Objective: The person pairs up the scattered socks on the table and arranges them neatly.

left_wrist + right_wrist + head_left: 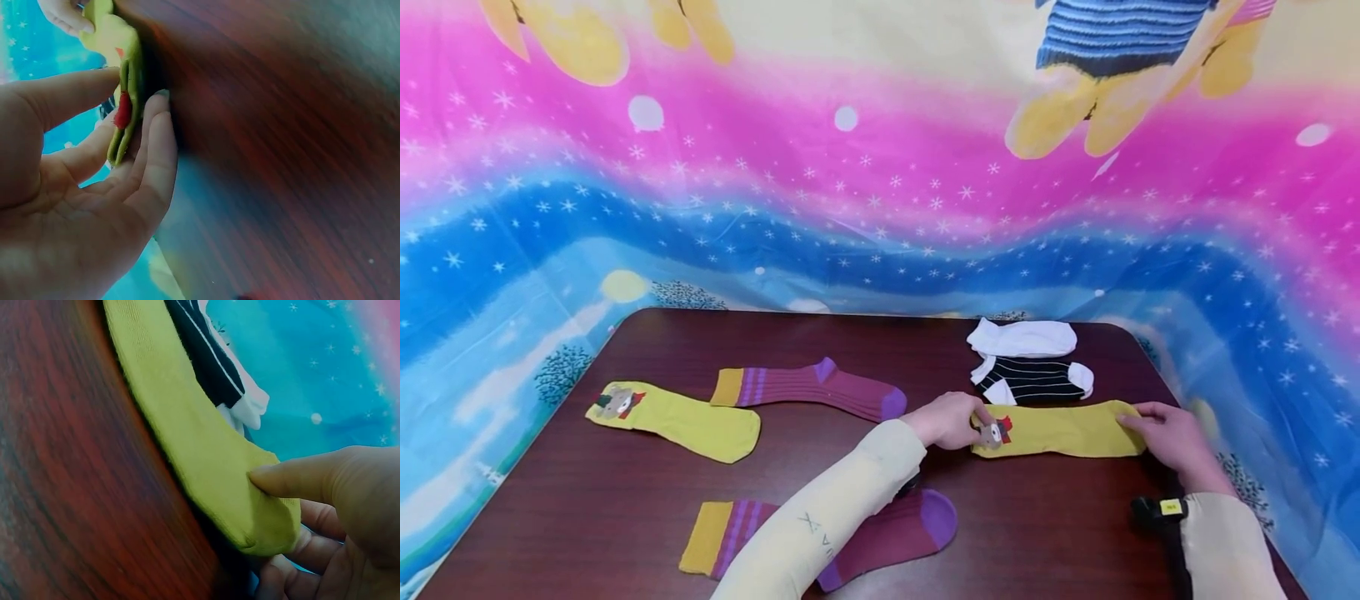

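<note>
A yellow sock (1067, 430) with an animal face and red bow at its cuff lies stretched out on the right of the table. My left hand (953, 420) pinches its cuff end; in the left wrist view the thumb and fingers sit on either side of the cuff opening. At the toe end, my right hand (1176, 440) pinches the yellow fabric, thumb on top and fingers beneath, as the right wrist view shows. Just behind this sock lie a black striped sock (1033, 379) with white toe and heel, and a white sock (1026, 338).
A matching yellow sock (692, 423) lies at the left, touching a purple-maroon sock (805, 389) with a mustard cuff. Another purple-maroon sock (898, 533) lies at the front, partly under my left forearm. A printed cloth (850, 225) hangs around the dark wooden table (1037, 525).
</note>
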Available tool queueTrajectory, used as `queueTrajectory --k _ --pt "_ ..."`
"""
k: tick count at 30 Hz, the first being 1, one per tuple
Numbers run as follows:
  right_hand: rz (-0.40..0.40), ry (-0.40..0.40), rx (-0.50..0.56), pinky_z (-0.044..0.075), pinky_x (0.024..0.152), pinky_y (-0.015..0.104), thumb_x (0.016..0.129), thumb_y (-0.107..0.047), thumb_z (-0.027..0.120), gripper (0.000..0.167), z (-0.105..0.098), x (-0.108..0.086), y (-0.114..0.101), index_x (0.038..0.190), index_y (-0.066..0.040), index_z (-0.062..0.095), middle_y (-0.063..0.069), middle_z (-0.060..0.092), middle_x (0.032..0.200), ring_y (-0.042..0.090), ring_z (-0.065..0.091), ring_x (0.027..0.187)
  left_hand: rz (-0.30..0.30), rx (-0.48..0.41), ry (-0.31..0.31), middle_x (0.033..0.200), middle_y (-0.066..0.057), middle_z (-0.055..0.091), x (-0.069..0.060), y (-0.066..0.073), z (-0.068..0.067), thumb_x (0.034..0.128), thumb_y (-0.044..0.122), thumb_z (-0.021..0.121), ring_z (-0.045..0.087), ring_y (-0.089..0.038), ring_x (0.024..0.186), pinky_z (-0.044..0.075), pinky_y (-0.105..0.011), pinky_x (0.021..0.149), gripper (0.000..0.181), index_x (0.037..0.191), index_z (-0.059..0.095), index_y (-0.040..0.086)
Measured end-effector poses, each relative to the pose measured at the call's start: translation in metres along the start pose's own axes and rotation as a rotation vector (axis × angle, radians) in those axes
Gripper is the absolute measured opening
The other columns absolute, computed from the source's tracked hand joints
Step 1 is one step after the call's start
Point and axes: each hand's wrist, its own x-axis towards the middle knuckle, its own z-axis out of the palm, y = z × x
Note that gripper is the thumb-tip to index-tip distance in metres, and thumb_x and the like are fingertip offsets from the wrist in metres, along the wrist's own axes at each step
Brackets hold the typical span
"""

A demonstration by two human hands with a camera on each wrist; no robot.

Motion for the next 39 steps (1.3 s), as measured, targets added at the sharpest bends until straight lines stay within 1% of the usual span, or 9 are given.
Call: queueTrajectory --k 2,6,12,16,20,26,29,32,39 --pt "0.009 -0.001 0.006 0.047 0.068 0.037 0.102 -0.052 0.056 0.069 0.000 0.002 0.002 0.132 0.010 0.057 0.033 0.052 0.126 0.037 0.052 0.098 -0.010 0.027 0.017 0.121 0.006 0.068 0.001 -0.001 0.000 0.0912 0.016 0.077 0.055 -0.008 0.117 0.040 -0.016 0.094 0.032 0.123 0.074 0.016" --pt "0.024 0.000 0.014 0.047 0.068 0.037 0.102 -0.052 0.055 0.068 -0.002 0.006 0.004 0.132 0.010 0.057 0.033 0.051 0.127 0.037 0.051 0.099 -0.021 0.061 0.036 0.120 0.006 0.066 0.004 -0.001 0.001 0.0868 0.015 0.081 0.054 -0.009 0.113 0.040 -0.017 0.093 0.034 0.120 0.074 0.018" --pt "0.051 0.012 0.039 0.047 0.072 0.039 0.102 -0.051 0.057 0.069 -0.006 0.006 0.002 0.132 0.011 0.056 0.036 0.048 0.130 0.043 0.049 0.105 -0.077 0.055 0.061 0.116 0.004 0.061 0.004 0.000 -0.001 0.0824 0.018 0.086 0.052 -0.011 0.107 0.042 -0.020 0.092 0.038 0.119 0.073 0.020" --pt "0.054 0.023 0.059 0.047 0.073 0.039 0.101 -0.049 0.060 0.065 -0.007 0.006 0.003 0.127 0.010 0.056 0.034 0.054 0.124 0.043 0.051 0.105 -0.102 0.077 0.085 0.109 0.003 0.057 0.003 0.000 0.000 0.0802 0.022 0.088 0.052 -0.012 0.103 0.043 -0.021 0.090 0.038 0.115 0.073 0.019" --pt "0.054 0.020 0.045 0.047 0.070 0.038 0.100 -0.045 0.063 0.058 -0.008 0.007 0.004 0.124 0.007 0.057 0.029 0.059 0.117 0.039 0.053 0.100 -0.101 0.113 0.077 0.106 0.004 0.058 0.003 0.001 0.000 0.0799 0.025 0.088 0.052 -0.010 0.103 0.042 -0.021 0.090 0.034 0.110 0.075 0.019" --pt "0.054 0.022 0.027 0.048 0.067 0.037 0.099 -0.043 0.066 0.054 -0.005 0.007 0.008 0.122 0.005 0.060 0.026 0.063 0.113 0.035 0.056 0.093 -0.104 0.105 0.059 0.106 0.005 0.057 0.000 0.001 -0.001 0.0808 0.027 0.088 0.051 -0.010 0.100 0.043 -0.021 0.089 0.033 0.110 0.075 0.019" --pt "0.029 0.043 0.006 0.049 0.067 0.038 0.098 -0.043 0.067 0.054 -0.003 0.006 0.007 0.121 0.005 0.060 0.024 0.065 0.109 0.035 0.059 0.092 -0.110 0.077 0.059 0.108 0.003 0.054 -0.003 0.001 -0.002 0.0801 0.027 0.089 0.052 -0.011 0.097 0.044 -0.021 0.087 0.041 0.116 0.071 0.019" --pt "0.004 0.070 -0.024 0.051 0.070 0.043 0.097 -0.044 0.068 0.057 -0.001 0.005 0.006 0.121 0.006 0.059 0.027 0.064 0.109 0.038 0.059 0.093 -0.105 0.040 0.068 0.112 0.001 0.053 -0.006 0.000 -0.004 0.0792 0.028 0.090 0.054 -0.012 0.098 0.045 -0.021 0.088 0.052 0.125 0.066 0.018" --pt "-0.020 0.141 -0.045 0.047 0.083 0.063 0.096 -0.055 0.065 0.072 0.003 0.002 -0.004 0.129 0.008 0.054 0.037 0.055 0.124 0.051 0.054 0.106 -0.065 0.013 0.086 0.136 -0.005 0.053 -0.013 -0.006 -0.018 0.0856 0.033 0.083 0.053 -0.013 0.119 0.042 -0.023 0.100 0.069 0.145 0.053 0.014"
